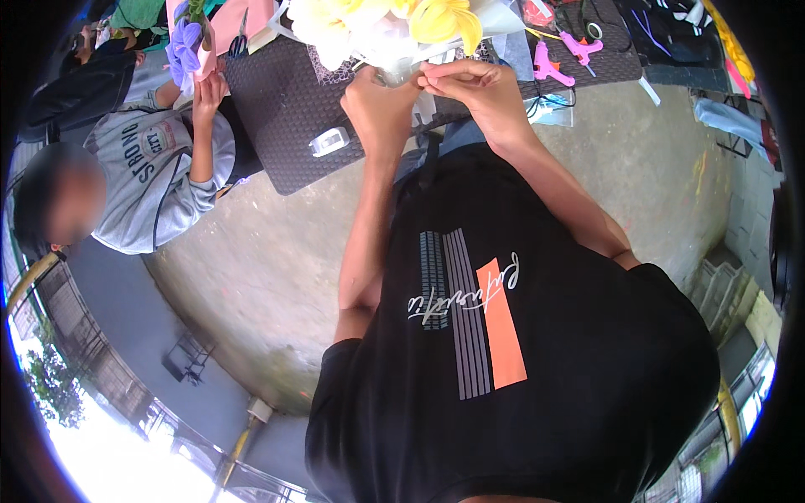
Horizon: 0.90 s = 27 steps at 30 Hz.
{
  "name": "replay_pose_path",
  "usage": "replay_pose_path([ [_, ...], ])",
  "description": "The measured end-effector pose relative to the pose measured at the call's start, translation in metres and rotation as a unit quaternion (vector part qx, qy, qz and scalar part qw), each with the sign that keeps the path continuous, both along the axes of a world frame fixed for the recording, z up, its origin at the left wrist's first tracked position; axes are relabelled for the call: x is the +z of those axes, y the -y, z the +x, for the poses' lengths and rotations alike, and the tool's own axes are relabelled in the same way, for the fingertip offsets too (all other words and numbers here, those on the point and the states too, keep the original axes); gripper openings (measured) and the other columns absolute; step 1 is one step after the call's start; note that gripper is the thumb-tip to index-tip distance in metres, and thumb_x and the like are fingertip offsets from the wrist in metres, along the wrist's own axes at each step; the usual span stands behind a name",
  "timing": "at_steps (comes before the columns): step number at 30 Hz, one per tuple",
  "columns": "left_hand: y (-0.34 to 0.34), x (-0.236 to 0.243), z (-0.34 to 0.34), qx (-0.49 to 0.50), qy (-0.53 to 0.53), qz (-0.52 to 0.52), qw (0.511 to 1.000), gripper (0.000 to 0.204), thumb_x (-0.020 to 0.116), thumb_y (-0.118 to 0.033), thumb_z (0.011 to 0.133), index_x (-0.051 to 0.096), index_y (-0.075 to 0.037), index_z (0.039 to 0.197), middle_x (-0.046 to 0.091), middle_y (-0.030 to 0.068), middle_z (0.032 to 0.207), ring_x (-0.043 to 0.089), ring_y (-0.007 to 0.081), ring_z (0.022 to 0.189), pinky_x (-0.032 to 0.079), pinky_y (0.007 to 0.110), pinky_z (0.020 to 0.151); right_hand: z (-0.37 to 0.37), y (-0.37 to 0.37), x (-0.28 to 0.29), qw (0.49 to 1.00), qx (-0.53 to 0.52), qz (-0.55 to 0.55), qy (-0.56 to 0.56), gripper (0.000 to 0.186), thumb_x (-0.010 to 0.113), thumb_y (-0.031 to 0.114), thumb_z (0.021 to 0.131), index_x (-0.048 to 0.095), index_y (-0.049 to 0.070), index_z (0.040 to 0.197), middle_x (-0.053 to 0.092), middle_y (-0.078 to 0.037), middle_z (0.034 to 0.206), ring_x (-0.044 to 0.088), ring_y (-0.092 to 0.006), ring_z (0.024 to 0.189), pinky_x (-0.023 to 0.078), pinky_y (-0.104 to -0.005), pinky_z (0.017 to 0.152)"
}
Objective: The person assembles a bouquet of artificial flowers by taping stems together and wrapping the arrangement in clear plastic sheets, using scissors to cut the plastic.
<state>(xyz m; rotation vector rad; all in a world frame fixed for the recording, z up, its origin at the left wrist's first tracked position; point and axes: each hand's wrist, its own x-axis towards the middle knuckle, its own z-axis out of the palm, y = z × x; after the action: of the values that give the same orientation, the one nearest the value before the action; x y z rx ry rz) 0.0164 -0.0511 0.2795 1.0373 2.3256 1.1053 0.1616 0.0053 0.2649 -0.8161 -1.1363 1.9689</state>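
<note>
A bouquet of large white and yellow flowers with pale, see-through wrapping lies at the table's far side, cut off by the picture's top edge. Right at its lower end, my left hand is closed, its fingers curled toward the wrapping. My right hand meets it from the other side, thumb and fingertips pinched together by the left fingertips. Whatever the two hands pinch is too small or hidden to make out. A whitish strip shows just below, between the hands.
A white tape dispenser lies on the dark textured table. Pink glue guns with a cord rest at the right, near a tape roll. At left, another person's hand holds a purple flower bouquet beside scissors.
</note>
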Motion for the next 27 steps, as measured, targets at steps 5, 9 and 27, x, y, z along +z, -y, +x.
replay_pose_path([
  [5, -0.004, -0.028, 0.005, 0.014, -0.038, 0.064, 0.997, 0.036, 0.080, -0.018, 0.072, 0.055, 0.007, 0.069, 0.056, 0.0184, 0.057, 0.054, 0.0204, 0.051, 0.044, 0.039, 0.052, -0.010, 0.006, 0.004, 0.989, -0.007, 0.109, 0.097, 0.013, 0.066, -0.002, 0.090, 0.077, -0.003, 0.097, 0.076, -0.012, 0.089, 0.073, -0.0131, 0.084, 0.058, -0.0257, 0.077],
  [9, -0.004, -0.023, 0.009, 0.000, -0.073, 0.005, 0.997, 0.035, 0.080, -0.019, 0.073, 0.064, 0.009, 0.088, 0.068, 0.0268, 0.074, 0.070, 0.0400, 0.071, 0.053, 0.045, 0.065, -0.014, 0.009, 0.014, 0.944, 0.008, 0.227, 0.241, 0.013, 0.066, -0.002, 0.090, 0.078, 0.000, 0.095, 0.077, -0.010, 0.084, 0.073, -0.0113, 0.081, 0.056, -0.0238, 0.076],
  [27, -0.009, -0.050, 0.005, -0.121, -0.167, 0.135, 0.969, 0.068, 0.091, -0.019, 0.062, 0.045, 0.000, 0.108, 0.053, 0.0216, 0.102, 0.051, 0.0425, 0.099, 0.040, 0.050, 0.087, -0.003, 0.008, -0.007, 0.952, -0.055, 0.213, 0.213, 0.017, 0.061, -0.001, 0.092, 0.076, 0.001, 0.097, 0.077, -0.010, 0.087, 0.072, -0.0140, 0.073, 0.055, -0.0265, 0.073],
])
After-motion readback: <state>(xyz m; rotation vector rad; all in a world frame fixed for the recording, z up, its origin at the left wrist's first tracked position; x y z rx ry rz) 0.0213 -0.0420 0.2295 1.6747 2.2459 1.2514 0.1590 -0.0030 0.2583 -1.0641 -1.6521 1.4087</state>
